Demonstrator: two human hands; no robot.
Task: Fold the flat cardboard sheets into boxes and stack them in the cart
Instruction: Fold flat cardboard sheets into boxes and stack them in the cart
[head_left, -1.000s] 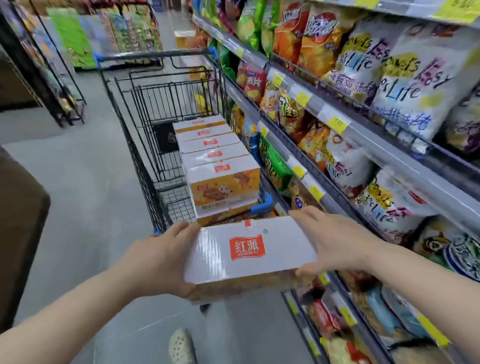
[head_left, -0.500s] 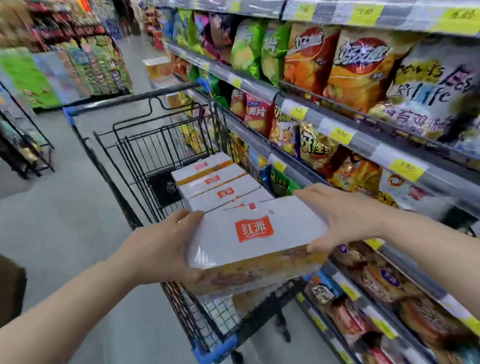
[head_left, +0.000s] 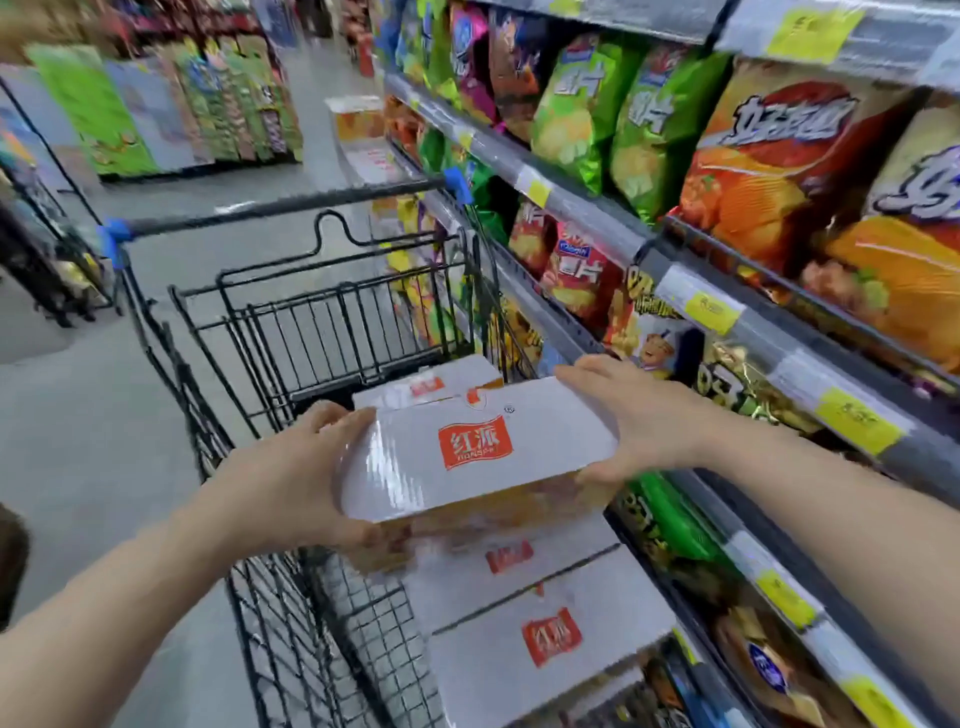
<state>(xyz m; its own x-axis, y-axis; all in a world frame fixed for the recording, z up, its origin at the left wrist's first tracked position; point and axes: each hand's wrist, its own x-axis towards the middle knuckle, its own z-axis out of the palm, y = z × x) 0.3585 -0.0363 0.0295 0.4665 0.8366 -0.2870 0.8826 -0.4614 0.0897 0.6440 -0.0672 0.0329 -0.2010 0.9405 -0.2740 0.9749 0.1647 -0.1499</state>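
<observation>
Glossy cardboard box (head_left: 483, 457); black wire-metal cart (head_left: 291, 332); shiny plastic snack bags (head_left: 587, 109)

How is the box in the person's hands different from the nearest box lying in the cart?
The held box is up in the air between the left hand and right hand; the nearest cart box rests in the cart, untouched. The held box sits higher. Both are white-topped with a red logo.

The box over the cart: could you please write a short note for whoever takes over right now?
Left hand and right hand grip the ends of a folded box, held above the cart.
Done: several boxes already lie in a row in the cart.
Left: set this box down on the row, then fold and stack any remaining sheets; none are in view.
</observation>
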